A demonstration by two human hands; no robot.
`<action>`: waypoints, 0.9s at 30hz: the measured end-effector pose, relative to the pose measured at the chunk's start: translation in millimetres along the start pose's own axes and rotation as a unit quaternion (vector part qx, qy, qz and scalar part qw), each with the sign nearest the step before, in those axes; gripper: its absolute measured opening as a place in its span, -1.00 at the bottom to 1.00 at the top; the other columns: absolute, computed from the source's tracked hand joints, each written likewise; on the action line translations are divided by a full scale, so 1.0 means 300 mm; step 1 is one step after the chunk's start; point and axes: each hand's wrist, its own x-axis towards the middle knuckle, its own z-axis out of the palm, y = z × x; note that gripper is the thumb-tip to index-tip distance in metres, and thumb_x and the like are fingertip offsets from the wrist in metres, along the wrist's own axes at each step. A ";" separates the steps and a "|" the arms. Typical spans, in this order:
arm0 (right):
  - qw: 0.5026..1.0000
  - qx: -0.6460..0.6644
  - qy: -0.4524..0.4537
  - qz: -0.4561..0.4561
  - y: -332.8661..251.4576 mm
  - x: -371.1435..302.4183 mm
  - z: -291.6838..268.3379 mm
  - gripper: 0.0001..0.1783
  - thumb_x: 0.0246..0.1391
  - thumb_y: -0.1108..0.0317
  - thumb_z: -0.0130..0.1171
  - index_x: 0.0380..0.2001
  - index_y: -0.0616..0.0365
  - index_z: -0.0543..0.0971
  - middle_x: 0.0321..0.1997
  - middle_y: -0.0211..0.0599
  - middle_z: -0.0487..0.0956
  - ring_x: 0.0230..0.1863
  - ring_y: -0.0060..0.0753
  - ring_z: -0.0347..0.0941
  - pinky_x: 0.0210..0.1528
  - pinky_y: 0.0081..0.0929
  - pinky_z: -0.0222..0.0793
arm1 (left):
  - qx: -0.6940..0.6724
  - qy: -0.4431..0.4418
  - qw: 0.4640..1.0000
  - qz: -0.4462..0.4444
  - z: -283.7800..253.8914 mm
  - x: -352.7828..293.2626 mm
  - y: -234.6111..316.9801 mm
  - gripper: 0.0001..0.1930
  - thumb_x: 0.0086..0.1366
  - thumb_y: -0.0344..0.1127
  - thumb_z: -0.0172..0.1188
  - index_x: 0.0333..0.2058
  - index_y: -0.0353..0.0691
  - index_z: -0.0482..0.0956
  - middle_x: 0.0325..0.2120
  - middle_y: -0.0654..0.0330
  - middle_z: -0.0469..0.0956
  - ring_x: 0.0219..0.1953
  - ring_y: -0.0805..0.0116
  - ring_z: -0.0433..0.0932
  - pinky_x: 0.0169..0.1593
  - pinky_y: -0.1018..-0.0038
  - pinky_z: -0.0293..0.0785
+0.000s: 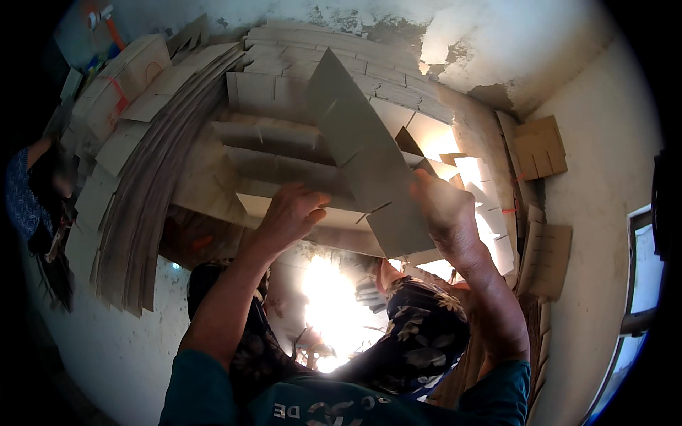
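A long grey cardboard divider strip (pixel 362 149) with short slots stands tilted across the middle. My right hand (pixel 446 213) is closed on its right edge, with some fingers hidden. To the left of that strip, my left hand (pixel 290 214) has its fingers curled in close to the slotted cardboard strips; what they grip, if anything, cannot be made out. Several upright strips (pixel 284 167) run left to right behind my hands. One pale strip (pixel 337 216) passes just beyond my left fingers and meets the tilted strip near a slot.
Tall stacks of flat cardboard (pixel 131 227) stand at the left, and more cardboard layers (pixel 320 42) lie along the back. Brown slotted pieces (pixel 540 148) lean at the right wall. Bright light glares between my knees. A person's patterned sleeve (pixel 27 195) shows at the far left.
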 end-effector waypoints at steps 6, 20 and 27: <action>0.998 0.061 -0.023 0.009 -0.018 -0.003 0.049 -0.71 0.07 0.56 0.20 -0.11 0.28 0.50 -0.45 0.00 0.53 -0.44 0.02 0.51 -0.44 -0.27 0.40 | 0.013 0.012 1.000 0.015 0.039 0.000 -0.032 -0.87 0.00 -0.43 0.28 -0.41 -0.27 0.61 -0.51 0.03 0.57 -0.38 0.05 0.51 -0.20 0.20 0.40; 0.990 0.114 -0.086 -0.006 -0.002 0.026 0.047 -0.44 0.00 0.67 0.19 0.13 0.26 0.42 -0.36 0.05 0.53 -0.40 -0.04 0.50 -0.30 -0.49 0.42 | 0.008 -0.011 1.000 -0.003 0.034 0.016 -0.021 -0.86 0.00 -0.49 0.29 -0.40 -0.32 0.62 -0.52 0.02 0.57 -0.38 0.04 0.51 -0.23 0.22 0.41; 0.986 0.109 -0.123 -0.001 0.009 0.035 0.037 -0.56 0.01 0.65 0.19 0.02 0.30 0.47 -0.41 0.09 0.50 -0.46 0.04 0.44 -0.35 -0.44 0.40 | -0.009 0.004 1.000 -0.007 0.035 0.006 -0.014 -0.96 0.01 -0.48 0.23 -0.50 -0.26 0.58 -0.56 0.04 0.54 -0.36 0.06 0.51 -0.21 0.20 0.39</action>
